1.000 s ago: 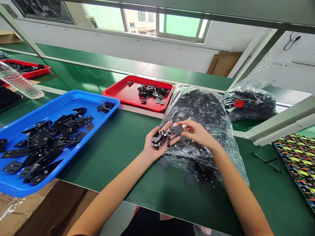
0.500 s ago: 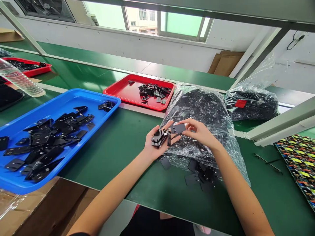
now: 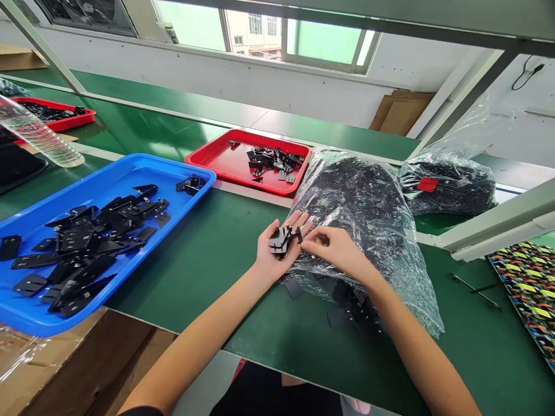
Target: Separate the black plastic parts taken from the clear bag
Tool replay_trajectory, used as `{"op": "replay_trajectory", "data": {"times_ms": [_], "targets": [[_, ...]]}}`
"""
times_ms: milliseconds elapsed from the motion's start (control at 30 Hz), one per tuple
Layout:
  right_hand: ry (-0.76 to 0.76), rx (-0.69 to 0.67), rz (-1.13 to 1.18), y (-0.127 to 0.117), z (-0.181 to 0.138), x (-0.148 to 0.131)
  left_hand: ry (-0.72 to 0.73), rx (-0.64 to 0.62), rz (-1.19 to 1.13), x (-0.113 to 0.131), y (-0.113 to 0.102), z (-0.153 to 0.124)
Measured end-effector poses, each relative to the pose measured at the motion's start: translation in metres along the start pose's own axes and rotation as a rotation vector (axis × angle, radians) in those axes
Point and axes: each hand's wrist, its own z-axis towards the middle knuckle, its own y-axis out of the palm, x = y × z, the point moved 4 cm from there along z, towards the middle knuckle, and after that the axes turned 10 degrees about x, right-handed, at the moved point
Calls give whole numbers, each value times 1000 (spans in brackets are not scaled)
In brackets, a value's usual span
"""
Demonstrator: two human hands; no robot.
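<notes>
My left hand [image 3: 277, 254] lies palm up over the bench, fingers stretched out, bearing a small heap of black flat parts with bent tabs [image 3: 282, 240]. From the right, my right hand [image 3: 333, 248] reaches in with thumb and forefinger pinched at a small black part [image 3: 299, 234] on the heap's edge; the fingers partly hide the contact. Just behind both hands is a large clear plastic bag [image 3: 355, 196] full of black parts. Loose black plates [image 3: 342, 316] spill from its mouth onto the green bench [image 3: 277, 335].
At left a blue tray [image 3: 143, 164] holds many black parts. Behind it, a red tray [image 3: 212, 151] carries more. A second filled bag [image 3: 455, 188] stands at back right, near a sheet of colourful pieces [image 3: 524, 283]. A plastic bottle [image 3: 43, 138] lies far left.
The flat black plate that my right hand held up over my left palm is no longer visible between its fingers. My right hand has lowered slightly, its fingertips now at the heap's edge.
</notes>
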Motion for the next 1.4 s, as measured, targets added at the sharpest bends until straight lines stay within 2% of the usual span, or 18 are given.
{"op": "replay_trajectory", "data": {"times_ms": [33, 100, 300, 467, 567, 700, 800, 900, 967, 1033, 1100, 1200, 1300, 1400], "targets": [[-40, -2, -86, 4, -2, -3, 3, 3, 1, 1, 1, 0], [-73, 22, -118, 6, -3, -4, 2, 10, -2, 2, 2, -1], [139, 12, 189, -4, 9, 21, -3, -26, -24, 3, 5, -2], [149, -24, 290, -2, 13, 34, 1, -14, -2, 2, 6, -4], [143, 26, 308, -3, 14, 37, -13, -1, 6, 2, 7, -4], [135, 156, 283, -6, 16, 37, -43, -2, 6, 1, 6, -5], [62, 260, 219, -9, 14, 30, -46, -19, 3, 1, 4, -4], [-114, 313, 114, -14, 10, 18, -42, -56, 5, 2, 2, -3], [-216, 239, 34, -16, 8, 12, -29, -74, -5, 3, 1, -2], [-274, 96, -64, -14, 6, 9, -11, -87, -17, 4, 2, -2], [-285, -35, -144, -12, 4, 9, -1, -94, -16, 5, 3, -1], [-274, -149, -161, -12, 2, 9, 9, -76, -13, 5, 4, -1], [-262, -170, -122, -16, 2, 6, 21, -61, -22, 5, 5, -2], [-221, -6, -88, -24, 5, 5, 13, -56, -17, 5, 6, -3]]}}
